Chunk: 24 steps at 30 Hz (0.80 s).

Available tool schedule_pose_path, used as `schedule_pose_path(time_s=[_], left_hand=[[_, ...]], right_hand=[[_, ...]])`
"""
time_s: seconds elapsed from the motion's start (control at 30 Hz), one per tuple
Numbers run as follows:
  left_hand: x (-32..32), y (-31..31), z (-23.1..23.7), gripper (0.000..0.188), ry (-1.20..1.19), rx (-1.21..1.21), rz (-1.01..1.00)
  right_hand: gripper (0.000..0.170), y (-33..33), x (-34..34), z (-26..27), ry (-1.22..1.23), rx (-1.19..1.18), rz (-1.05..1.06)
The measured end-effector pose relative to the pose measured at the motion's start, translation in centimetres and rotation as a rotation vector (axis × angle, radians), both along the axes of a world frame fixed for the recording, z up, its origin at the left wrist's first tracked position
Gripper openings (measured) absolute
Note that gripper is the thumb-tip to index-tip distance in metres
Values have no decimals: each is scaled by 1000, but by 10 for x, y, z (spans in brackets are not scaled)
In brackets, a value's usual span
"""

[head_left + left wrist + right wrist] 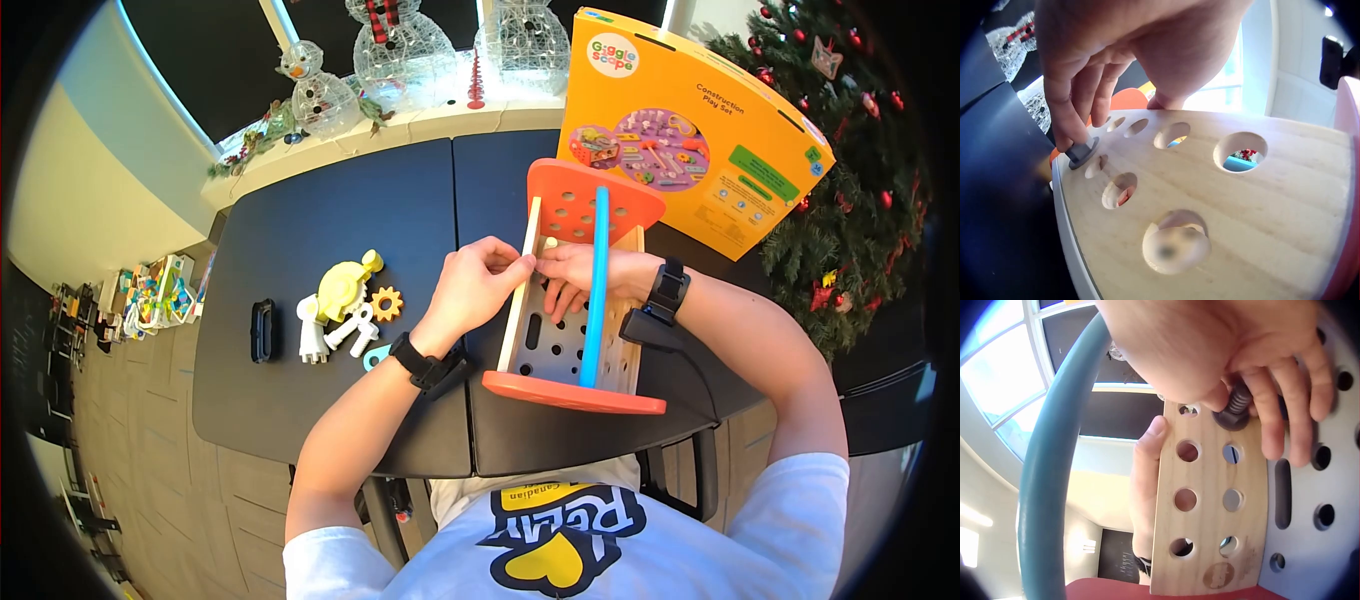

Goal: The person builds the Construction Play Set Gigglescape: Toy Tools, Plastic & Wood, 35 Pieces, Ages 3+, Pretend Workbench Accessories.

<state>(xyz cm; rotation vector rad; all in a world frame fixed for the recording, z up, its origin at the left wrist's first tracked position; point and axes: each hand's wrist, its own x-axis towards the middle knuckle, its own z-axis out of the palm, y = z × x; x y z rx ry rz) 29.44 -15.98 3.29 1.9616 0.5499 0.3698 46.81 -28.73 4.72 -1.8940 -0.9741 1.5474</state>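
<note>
A toy toolbox with a wooden side panel (513, 335), orange ends (575, 393) and a blue handle (597, 290) stands on the dark table. My left hand (478, 285) is at the panel's outer face, fingertips pinching a grey flanged piece (1082, 153) against the wood. My right hand (590, 275) reaches inside, under the handle. In the right wrist view its thumb and index finger pinch a dark grey threaded bolt (1239, 403) at a panel hole, while its other fingers extend over the grey perforated base (1300, 500). My left thumb (1155, 428) presses the panel's upper edge.
Left on the table lie a yellow toy piece (343, 290), an orange gear (387, 303), white toy pieces (311, 330), a light-blue piece (376, 357) and a black tray (263, 331). A large orange box (720, 140) stands behind the toolbox, near a decorated tree (850, 200).
</note>
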Motion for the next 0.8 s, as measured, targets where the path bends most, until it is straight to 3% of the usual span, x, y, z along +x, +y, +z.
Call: schedule_pose_path(time_s=[0.27, 0.4, 0.5, 0.63, 0.7, 0.77, 0.8], left_hand=[[-2, 1, 5, 40, 41, -46, -19], [-9, 6, 0, 40, 51, -43, -29], [-33, -6, 16, 37, -107, 231, -6], [-71, -11, 47, 43, -274, 369, -336], [-84, -18, 54, 56, -281, 341, -506], [-88, -29, 57, 53, -260, 385, -545], [-88, -33, 54, 41, -278, 400, -507]], right_hand=[[48, -2, 4, 3, -62, -8, -31], [39, -11, 20, 2, -181, 189, 21], [40, -28, 32, 12, -513, 362, 233], [38, -49, 39, 24, -471, 280, 212], [38, -57, 44, 23, -469, 289, 189], [38, -63, 47, 23, -469, 297, 193], [37, -66, 48, 22, -488, 317, 198]])
